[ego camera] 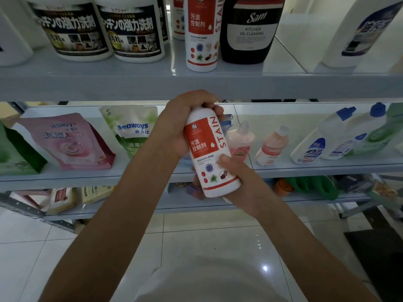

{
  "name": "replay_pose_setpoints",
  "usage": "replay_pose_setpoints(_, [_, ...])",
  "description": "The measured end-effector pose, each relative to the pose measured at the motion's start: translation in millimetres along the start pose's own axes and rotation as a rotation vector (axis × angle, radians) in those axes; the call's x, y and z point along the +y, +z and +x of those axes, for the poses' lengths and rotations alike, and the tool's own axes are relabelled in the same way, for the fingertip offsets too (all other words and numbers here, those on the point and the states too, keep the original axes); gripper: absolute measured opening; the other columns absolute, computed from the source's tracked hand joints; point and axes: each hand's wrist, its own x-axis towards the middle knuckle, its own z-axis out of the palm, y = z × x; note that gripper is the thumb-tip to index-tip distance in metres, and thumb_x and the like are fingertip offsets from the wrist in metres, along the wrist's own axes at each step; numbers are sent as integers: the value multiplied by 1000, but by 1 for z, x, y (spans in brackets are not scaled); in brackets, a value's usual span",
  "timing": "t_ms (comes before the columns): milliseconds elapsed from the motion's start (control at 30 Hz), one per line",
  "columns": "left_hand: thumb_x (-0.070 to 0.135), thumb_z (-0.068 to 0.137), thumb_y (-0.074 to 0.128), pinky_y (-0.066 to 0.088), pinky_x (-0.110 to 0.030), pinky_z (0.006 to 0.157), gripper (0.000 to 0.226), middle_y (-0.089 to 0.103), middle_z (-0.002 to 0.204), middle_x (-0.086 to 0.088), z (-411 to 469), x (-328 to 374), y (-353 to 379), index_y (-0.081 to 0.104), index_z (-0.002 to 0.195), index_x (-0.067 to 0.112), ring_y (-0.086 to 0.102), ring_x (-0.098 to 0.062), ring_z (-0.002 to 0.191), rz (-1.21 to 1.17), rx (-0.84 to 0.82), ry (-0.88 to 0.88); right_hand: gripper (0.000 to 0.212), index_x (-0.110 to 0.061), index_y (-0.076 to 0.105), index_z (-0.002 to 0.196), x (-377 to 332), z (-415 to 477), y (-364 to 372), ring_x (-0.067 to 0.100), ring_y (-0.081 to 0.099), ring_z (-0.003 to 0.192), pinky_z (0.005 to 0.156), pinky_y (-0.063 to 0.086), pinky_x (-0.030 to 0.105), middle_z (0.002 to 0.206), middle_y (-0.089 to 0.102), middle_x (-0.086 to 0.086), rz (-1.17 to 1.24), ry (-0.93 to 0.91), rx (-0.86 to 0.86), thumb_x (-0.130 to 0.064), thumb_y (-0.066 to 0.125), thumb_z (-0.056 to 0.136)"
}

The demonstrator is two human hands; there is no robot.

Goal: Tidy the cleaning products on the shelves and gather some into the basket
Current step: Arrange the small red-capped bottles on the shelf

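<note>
I hold a white stain-remover bottle [210,153] with a red label in both hands, in front of the middle shelf. My left hand [185,118] wraps its top and cap. My right hand [242,179] grips its lower end from the right, thumb on the label. A matching stain bottle [201,33] stands on the upper shelf [152,83], beside a black kitchen oil cleaning bottle [250,29]. No basket is in view.
Two white tubs [104,29] stand at the upper left. The middle shelf [305,168] holds pink [69,142] and green pouches [130,129], peach bottles [271,147] and blue-capped bottles [322,138]. Boxes and green jugs [314,186] fill the bottom shelf. Tiled floor lies below.
</note>
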Motion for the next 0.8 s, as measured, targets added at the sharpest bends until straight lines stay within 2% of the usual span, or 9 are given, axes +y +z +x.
replay_pose_setpoints(67, [8,83,65,56,-28,61,20,66,62,-9,1,-3,1,58,64,8,61,-16,53,83,75,50,41,-26,57,100,-6,1,-1,24,68,91,82,56,39,98,72,4,-380,-44,210,-39,78,67])
replay_pose_setpoints(133, [9,83,67,55,-26,53,18,67,64,-10,2,-5,4,58,67,7,62,-16,51,158,102,71,47,-27,58,101,-8,5,-2,30,68,95,87,53,49,102,71,9,-481,-45,250,-45,80,64])
replay_pose_setpoints(200, [12,83,66,56,-26,53,18,69,66,-10,1,-3,7,59,68,8,63,-16,52,184,67,52,62,-22,61,105,-8,4,-6,31,68,92,89,50,55,101,71,12,-361,-28,175,-51,84,55])
replay_pose_setpoints(300, [16,85,63,57,-29,62,17,69,68,-7,-2,2,10,60,69,10,64,-18,61,98,-38,-4,61,-13,67,107,-8,3,-9,27,68,80,78,53,45,96,70,15,2,-68,-94,-48,83,60])
replay_pose_setpoints(400, [15,86,62,57,-29,63,16,69,67,-7,-6,4,12,60,71,9,64,-17,60,87,-54,40,61,-11,62,112,-9,5,-8,26,68,82,76,57,39,98,70,14,19,-89,-142,-45,81,65])
replay_pose_setpoints(533, [9,86,60,55,-29,56,18,68,67,-8,-7,7,8,59,68,10,62,-19,59,161,-38,246,61,-27,57,110,-25,6,-3,12,68,95,84,56,30,103,72,-6,-412,-111,68,-52,81,60])
replay_pose_setpoints(633, [6,86,59,52,-29,57,24,67,69,-12,-7,13,5,60,63,13,59,-22,61,238,-85,389,54,-28,59,110,-42,5,-3,7,66,99,86,54,26,107,70,-9,-743,-191,186,-39,83,63])
replay_pose_setpoints(700, [4,86,58,52,-29,57,26,67,70,-12,-7,18,5,59,62,14,58,-23,61,285,-143,424,56,-28,60,109,-49,6,-1,6,66,98,88,54,27,106,70,-11,-843,-237,200,-36,85,59])
replay_pose_setpoints(800, [2,86,59,54,-29,60,15,69,72,-10,-7,24,5,58,73,9,63,-20,66,397,-205,478,51,-34,59,103,-55,10,3,0,65,95,84,54,21,98,69,-20,-881,-284,222,-36,78,55])
